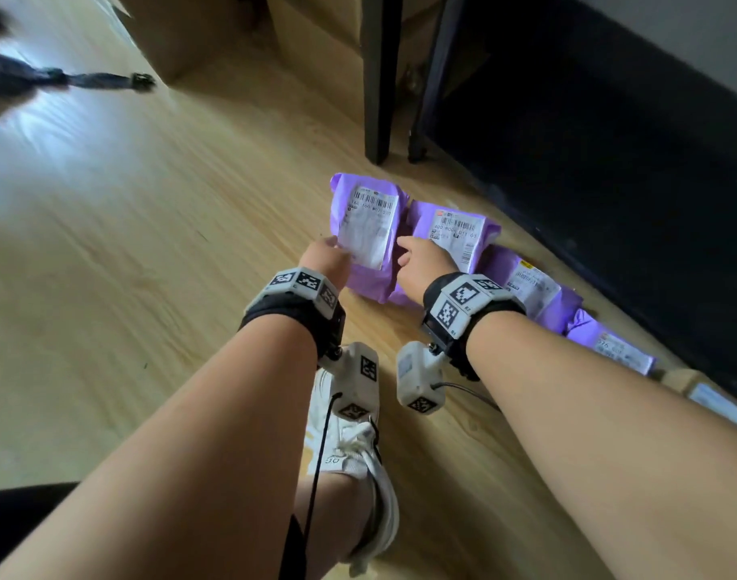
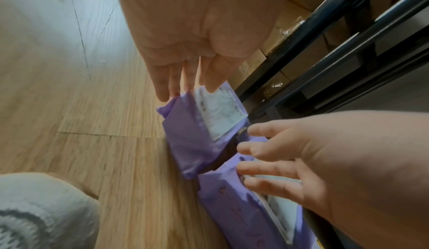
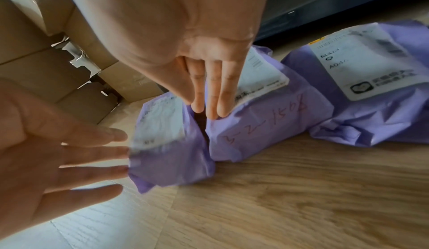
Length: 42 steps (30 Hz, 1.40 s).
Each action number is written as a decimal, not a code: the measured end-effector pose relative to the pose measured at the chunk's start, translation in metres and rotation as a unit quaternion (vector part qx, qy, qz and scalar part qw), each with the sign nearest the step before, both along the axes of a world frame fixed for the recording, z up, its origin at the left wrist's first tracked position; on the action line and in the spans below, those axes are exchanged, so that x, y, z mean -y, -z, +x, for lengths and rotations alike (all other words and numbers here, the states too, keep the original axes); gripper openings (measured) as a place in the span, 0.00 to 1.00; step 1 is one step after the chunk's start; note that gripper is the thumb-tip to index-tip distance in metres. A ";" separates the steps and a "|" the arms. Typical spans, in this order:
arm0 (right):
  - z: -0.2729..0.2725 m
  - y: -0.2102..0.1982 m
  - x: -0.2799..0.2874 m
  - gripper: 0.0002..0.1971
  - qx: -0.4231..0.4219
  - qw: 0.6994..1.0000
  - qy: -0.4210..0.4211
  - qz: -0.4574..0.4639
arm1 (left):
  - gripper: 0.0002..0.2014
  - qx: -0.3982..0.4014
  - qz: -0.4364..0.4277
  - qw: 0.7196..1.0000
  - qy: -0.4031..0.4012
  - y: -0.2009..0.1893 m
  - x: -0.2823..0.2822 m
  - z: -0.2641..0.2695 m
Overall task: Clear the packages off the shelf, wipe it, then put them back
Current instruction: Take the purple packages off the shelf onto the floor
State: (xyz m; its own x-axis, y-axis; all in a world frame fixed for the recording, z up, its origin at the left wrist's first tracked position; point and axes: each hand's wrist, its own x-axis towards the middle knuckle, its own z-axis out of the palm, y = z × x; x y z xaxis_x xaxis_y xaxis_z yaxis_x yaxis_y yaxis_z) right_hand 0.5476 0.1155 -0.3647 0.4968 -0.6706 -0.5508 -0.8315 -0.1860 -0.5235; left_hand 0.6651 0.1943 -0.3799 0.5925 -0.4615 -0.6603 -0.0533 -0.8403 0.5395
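Observation:
Several purple mailer packages with white labels lie in a row on the wooden floor beside the black shelf (image 1: 588, 161). My left hand (image 1: 327, 255) has straight fingers (image 2: 162, 87) touching the left side of the leftmost package (image 1: 366, 232) (image 2: 192, 133) (image 3: 167, 152). My right hand (image 1: 421, 261) reaches with straight fingers (image 3: 218, 95) into the gap between that package and the second package (image 1: 454, 236) (image 3: 267, 124). Neither hand grips anything. A third package (image 1: 525, 282) (image 3: 371, 87) and a fourth (image 1: 609, 345) continue the row to the right.
Black shelf posts (image 1: 377, 77) stand just behind the packages, with cardboard boxes (image 1: 233, 27) (image 3: 69, 80) beyond them. A small brown box (image 1: 713, 395) ends the row at right. My white shoe (image 1: 350, 445) is under my wrists. Open wooden floor (image 1: 128, 265) lies to the left.

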 end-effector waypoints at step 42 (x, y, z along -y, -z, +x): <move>-0.386 -0.269 0.023 0.15 0.076 0.909 0.298 -0.281 | 0.19 0.243 -0.310 0.868 0.303 -0.293 0.104 -0.333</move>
